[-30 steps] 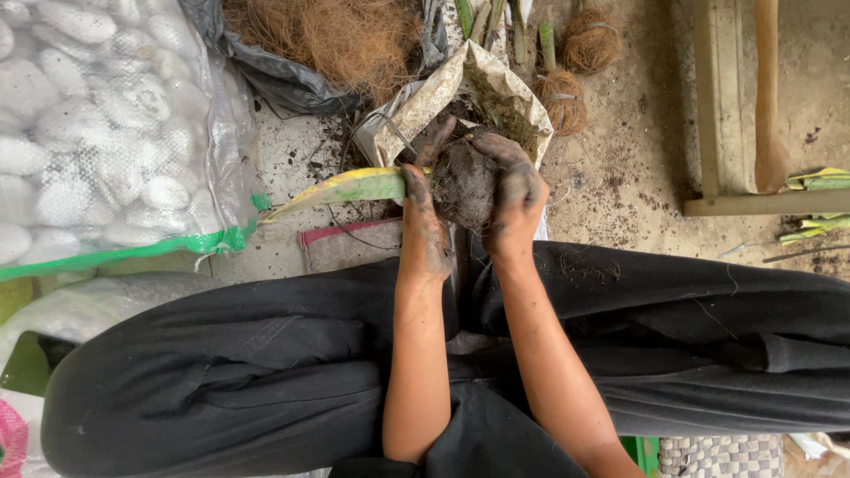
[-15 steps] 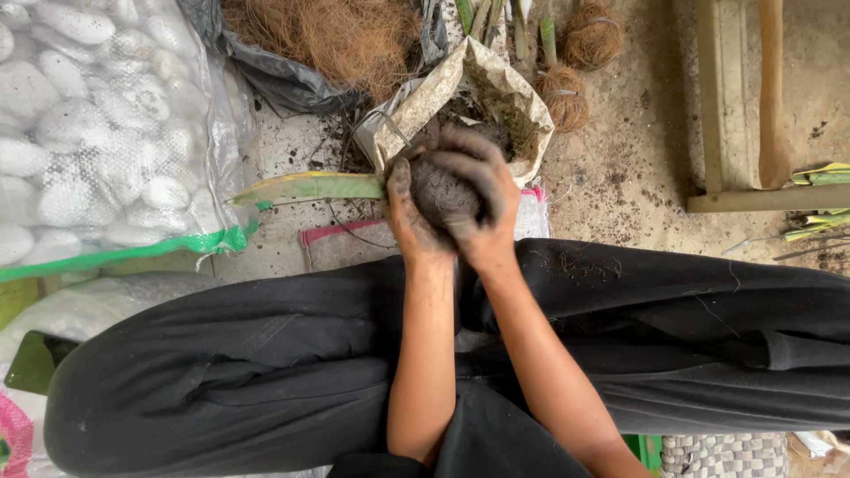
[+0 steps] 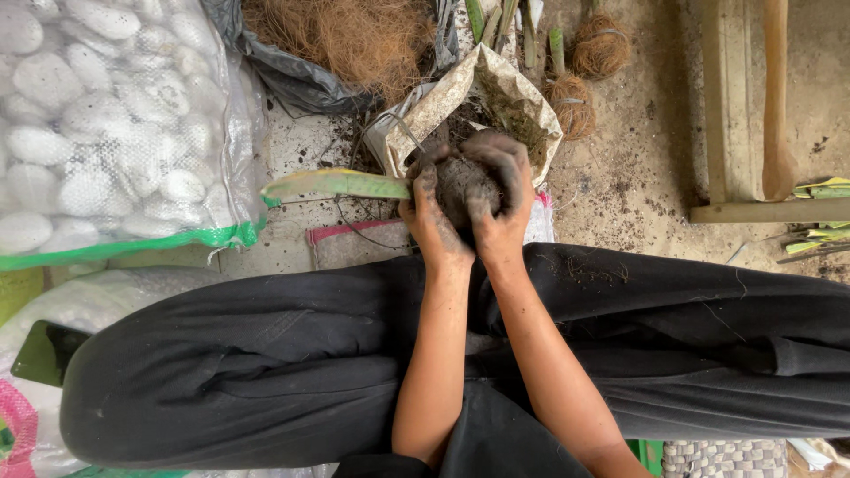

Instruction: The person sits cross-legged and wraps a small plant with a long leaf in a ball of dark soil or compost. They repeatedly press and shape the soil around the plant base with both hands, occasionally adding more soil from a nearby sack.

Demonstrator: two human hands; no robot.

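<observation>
Both my hands are cupped around a dark ball of soil [image 3: 459, 184] just beyond my knees. My left hand [image 3: 426, 221] grips its left side, fingers smeared with soil. My right hand [image 3: 502, 202] wraps over the top and right side. A green and yellow leaf [image 3: 332, 184] sticks out to the left from the ball. Right behind it lies an open paper sack [image 3: 460, 88] with loose soil inside.
A clear bag of white pebbles [image 3: 106, 133] lies at the left. A dark bag of brown coconut fibre [image 3: 341, 40] is at the top, with two fibre-wrapped plant balls [image 3: 584, 80] beside it. A wooden frame [image 3: 753, 124] stands right. My black-trousered legs span the foreground.
The hands have shifted slightly around the soil ball, pressing it; the right hand now covers more of its top. The leaf points left as before.
</observation>
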